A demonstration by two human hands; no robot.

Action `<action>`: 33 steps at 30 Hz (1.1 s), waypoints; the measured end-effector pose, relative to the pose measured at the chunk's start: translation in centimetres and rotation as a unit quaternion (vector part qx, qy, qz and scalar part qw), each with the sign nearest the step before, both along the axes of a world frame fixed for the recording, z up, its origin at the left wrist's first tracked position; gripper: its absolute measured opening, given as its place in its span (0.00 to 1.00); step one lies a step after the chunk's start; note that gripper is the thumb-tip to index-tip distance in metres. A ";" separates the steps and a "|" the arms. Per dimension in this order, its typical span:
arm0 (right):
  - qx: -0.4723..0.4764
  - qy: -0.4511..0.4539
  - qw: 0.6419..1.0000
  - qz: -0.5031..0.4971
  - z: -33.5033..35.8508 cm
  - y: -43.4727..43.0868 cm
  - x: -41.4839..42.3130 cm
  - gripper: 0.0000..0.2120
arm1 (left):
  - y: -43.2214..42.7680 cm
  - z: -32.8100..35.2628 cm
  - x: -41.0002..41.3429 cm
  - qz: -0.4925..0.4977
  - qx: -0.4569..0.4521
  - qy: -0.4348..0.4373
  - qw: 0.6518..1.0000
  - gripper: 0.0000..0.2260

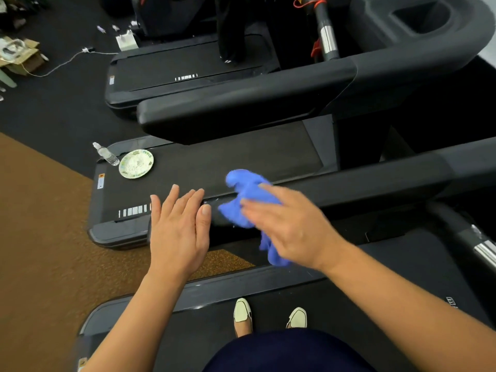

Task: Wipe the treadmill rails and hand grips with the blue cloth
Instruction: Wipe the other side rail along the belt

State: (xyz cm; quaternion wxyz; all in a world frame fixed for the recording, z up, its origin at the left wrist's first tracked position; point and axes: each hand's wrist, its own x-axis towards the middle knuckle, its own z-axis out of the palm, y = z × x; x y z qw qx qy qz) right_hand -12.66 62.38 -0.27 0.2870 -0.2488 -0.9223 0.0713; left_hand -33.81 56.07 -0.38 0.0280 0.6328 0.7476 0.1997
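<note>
At the free end of the rail [362, 189], the blue cloth [247, 194] is bunched and pressed onto the top surface by the right hand [292, 226]. Its fingers [264, 187] are laid spread and almost straight over the cloth; the thumb is hidden and the hand is blurred. A tail of cloth is seen hanging below the palm. The left hand [178, 232] is held flat just beside the rail end, fingers straight, with nothing held. Beyond, a plate [136, 164] and a water bottle [106, 154] are set on the neighbouring treadmill belt [241, 157]. The task is judged under way. One rail is being wiped. The metal hand grip [483, 252] is judged outstanding, though no cleaned surface can be distinguished.
</note>
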 end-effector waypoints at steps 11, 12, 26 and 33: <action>-0.011 -0.039 0.998 -0.045 0.1 -0.1 -5.0 0.14 | -0.3 0.8 -0.8 -0.013 -0.001 -0.117 0.993 0.28; 0.016 -0.036 0.999 -0.030 0.4 0.1 -4.2 0.15 | -0.4 0.9 -1.0 -0.019 -0.003 -0.125 0.992 0.28; -0.051 -0.017 0.965 -0.257 0.9 -1.1 -6.0 0.09 | -1.6 -1.0 -2.8 0.028 0.009 -0.027 0.999 0.29; 0.012 -0.188 0.972 -0.140 0.0 -2.0 -4.1 0.24 | -1.6 -1.0 -3.0 0.021 0.009 -0.024 0.999 0.29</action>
